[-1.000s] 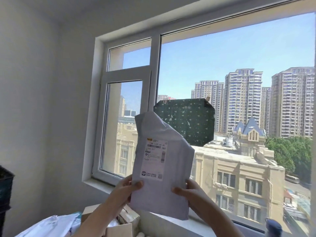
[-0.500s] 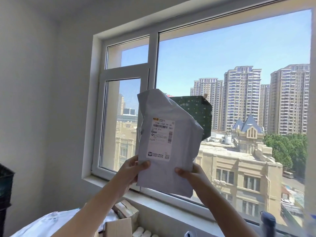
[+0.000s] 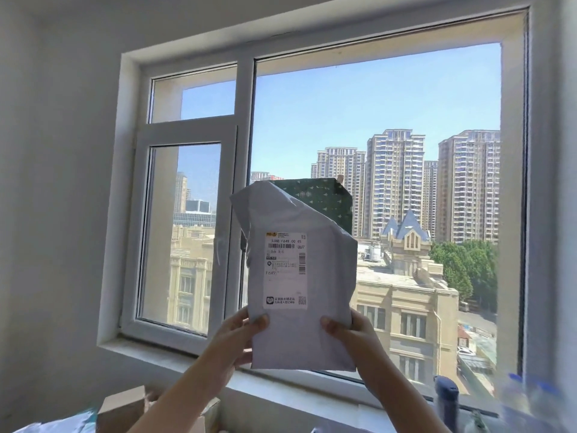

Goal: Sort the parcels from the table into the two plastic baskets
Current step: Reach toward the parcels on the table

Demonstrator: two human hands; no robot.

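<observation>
White walls frame the scene, with an open brown cardboard box (image 3: 125, 410) low at the near bottom edge. Above it, the left hand (image 3: 237, 335) grips the lower left edge of a pale grey plastic mailer parcel (image 3: 299, 282), thumb on its front; the right hand (image 3: 349, 332) pinches the lower right edge likewise. A white shipping label (image 3: 285, 270) faces the camera. Behind hangs a dark green patterned sheet (image 3: 324, 201) against the white-framed window (image 3: 243, 126).
</observation>
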